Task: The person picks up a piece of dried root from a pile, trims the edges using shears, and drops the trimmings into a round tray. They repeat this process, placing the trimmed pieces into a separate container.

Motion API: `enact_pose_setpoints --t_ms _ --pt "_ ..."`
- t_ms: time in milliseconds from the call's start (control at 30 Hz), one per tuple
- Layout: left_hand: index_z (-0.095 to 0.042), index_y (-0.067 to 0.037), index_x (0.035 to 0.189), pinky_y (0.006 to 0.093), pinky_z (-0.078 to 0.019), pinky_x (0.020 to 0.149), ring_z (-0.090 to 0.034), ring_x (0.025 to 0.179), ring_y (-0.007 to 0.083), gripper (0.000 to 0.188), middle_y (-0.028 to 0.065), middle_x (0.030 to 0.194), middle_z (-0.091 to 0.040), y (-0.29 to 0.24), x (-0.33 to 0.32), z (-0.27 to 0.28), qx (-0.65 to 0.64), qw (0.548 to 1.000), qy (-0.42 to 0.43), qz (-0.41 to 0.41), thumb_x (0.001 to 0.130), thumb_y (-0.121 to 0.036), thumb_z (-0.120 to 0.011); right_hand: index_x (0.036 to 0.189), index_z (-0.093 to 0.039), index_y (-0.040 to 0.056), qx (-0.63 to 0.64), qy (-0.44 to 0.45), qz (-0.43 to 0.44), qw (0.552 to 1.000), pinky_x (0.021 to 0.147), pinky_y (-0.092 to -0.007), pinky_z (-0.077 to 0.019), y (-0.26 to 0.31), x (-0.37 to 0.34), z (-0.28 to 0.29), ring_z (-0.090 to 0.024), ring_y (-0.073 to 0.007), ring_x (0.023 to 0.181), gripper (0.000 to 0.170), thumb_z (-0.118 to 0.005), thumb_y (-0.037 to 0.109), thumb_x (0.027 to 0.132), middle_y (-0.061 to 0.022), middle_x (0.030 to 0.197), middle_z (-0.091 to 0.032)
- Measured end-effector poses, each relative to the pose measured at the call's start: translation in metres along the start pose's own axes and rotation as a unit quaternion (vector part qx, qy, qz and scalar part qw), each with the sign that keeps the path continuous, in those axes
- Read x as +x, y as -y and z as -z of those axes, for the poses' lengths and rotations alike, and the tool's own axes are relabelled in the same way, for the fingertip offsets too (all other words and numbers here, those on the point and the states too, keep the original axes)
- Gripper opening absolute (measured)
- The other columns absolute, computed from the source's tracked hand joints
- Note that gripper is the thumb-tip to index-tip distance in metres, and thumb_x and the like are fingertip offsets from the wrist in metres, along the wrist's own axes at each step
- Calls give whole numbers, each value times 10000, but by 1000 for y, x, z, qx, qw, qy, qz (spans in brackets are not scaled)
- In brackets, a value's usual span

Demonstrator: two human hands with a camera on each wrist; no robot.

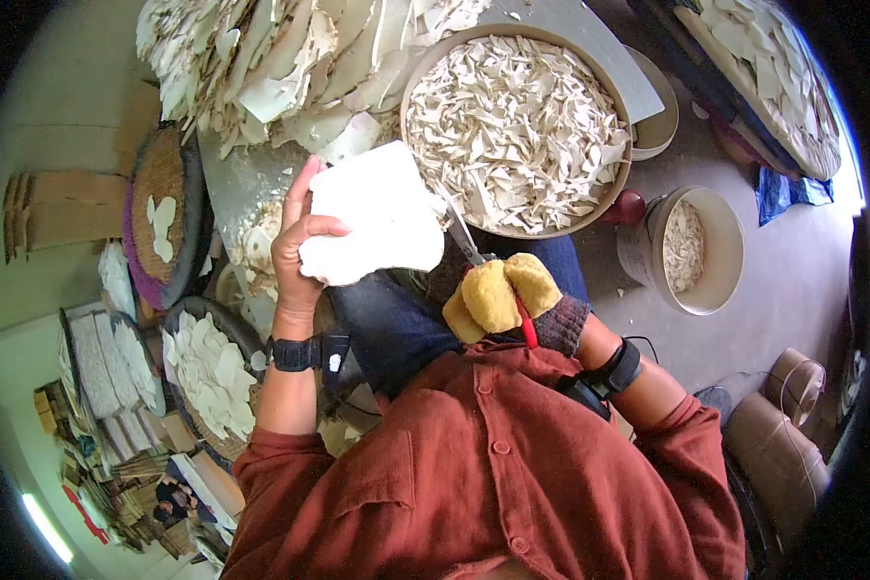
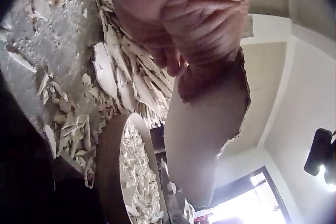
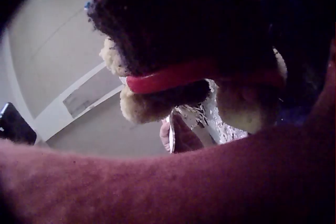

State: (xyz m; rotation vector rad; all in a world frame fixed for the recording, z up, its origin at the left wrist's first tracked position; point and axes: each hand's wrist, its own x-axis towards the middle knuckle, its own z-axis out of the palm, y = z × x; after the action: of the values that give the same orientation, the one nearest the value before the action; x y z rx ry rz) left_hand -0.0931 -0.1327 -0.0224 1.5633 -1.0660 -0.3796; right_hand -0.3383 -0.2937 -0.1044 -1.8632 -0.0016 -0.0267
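My left hand (image 1: pixel 295 246) grips a flat, stiff white sheet (image 1: pixel 377 208) by its left edge, thumb over the face. Rough, darker edging shows along the sheet in the left wrist view. On my right hand (image 1: pixel 503 295) is thick yellow padding over a dark knit glove, and it holds red-handled scissors (image 1: pixel 468 244). Their metal blades point up toward the sheet's right edge. A red handle (image 3: pixel 163 79) shows in the right wrist view. Just beyond the hands stands a wide round tub (image 1: pixel 604 77) full of cut white strips.
A tall pile of white sheets (image 1: pixel 290 58) sits on the grey bench at upper left. To the right, a bucket (image 1: pixel 730 261) holds small chips. Round trays of sheets (image 1: pixel 213 377) stand at left, and another tray (image 1: pixel 768 72) at upper right.
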Motion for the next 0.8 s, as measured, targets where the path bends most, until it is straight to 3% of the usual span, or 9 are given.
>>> enact_pose_setpoints --t_ms 167,300,367,400,467,500,567,700,800 --pt "-664 -119 735 390 -290 1052 -348 1274 301 74 141 1408 -326 7 -2 0 50 997 -65 -14 767 -76 -613 1093 -552 28 292 -102 28 951 979 -355 -404 -35 -8 -33 -540 -214 1079 226 -507 146 905 -107 1102 -590" --pt "-655 -114 743 385 -290 1050 -339 1282 310 54 140 1415 -307 0 -8 -12 117 986 -112 -35 774 -89 -617 1008 -589 26 438 -146 14 887 800 -388 -498 -19 5 -39 -605 -278 911 191 -565 123 846 -136 989 -622" --pt "-650 -112 745 382 -288 1051 -333 1287 312 48 140 1418 -297 -4 -13 -23 128 985 -108 -36 777 -95 -618 1004 -596 61 519 -117 20 846 832 -369 -457 -6 10 -34 -575 -271 943 189 -569 127 829 -121 998 -617" --pt "-650 -112 744 379 -289 1050 -333 1287 312 50 139 1418 -297 -5 -14 -27 130 985 -106 -42 778 -95 -617 1007 -595 56 467 -129 33 874 845 -365 -455 -12 15 -36 -574 -264 953 181 -553 120 843 -117 1010 -616" --pt "-649 -112 743 374 -290 1049 -334 1287 314 53 136 1417 -297 -5 -18 -31 134 984 -102 -53 780 -96 -615 1013 -592 46 526 -104 48 842 856 -358 -452 -20 18 -39 -574 -248 964 176 -535 115 862 -109 1025 -615" --pt "-652 -114 746 368 -301 1043 -348 1279 310 57 136 1412 -304 -3 -20 -29 126 985 -112 -49 782 -92 -613 1016 -591 41 630 -67 49 772 854 -355 -453 -13 20 -35 -574 -239 966 177 -533 116 868 -104 1028 -616" --pt "-654 -112 749 367 -310 1038 -360 1272 308 56 135 1411 -305 -4 -23 -24 123 986 -106 -39 781 -91 -613 1024 -589 32 677 -41 54 733 852 -351 -454 -6 21 -33 -576 -223 967 181 -527 117 876 -101 1034 -615" --pt "-656 -108 748 364 -323 1030 -376 1261 304 57 135 1409 -310 -2 -30 -13 137 984 -108 -23 775 -82 -612 1020 -594 29 555 -49 57 828 844 -342 -458 0 22 -35 -586 -213 951 177 -523 101 874 -106 1025 -617" --pt "-656 -98 726 364 -330 1021 -390 1248 302 59 139 1396 -333 0 -33 -4 120 986 -115 -30 764 -77 -616 995 -605 34 634 -22 -8 773 829 -331 -467 9 24 -36 -598 -216 923 161 -531 96 866 -107 997 -626"
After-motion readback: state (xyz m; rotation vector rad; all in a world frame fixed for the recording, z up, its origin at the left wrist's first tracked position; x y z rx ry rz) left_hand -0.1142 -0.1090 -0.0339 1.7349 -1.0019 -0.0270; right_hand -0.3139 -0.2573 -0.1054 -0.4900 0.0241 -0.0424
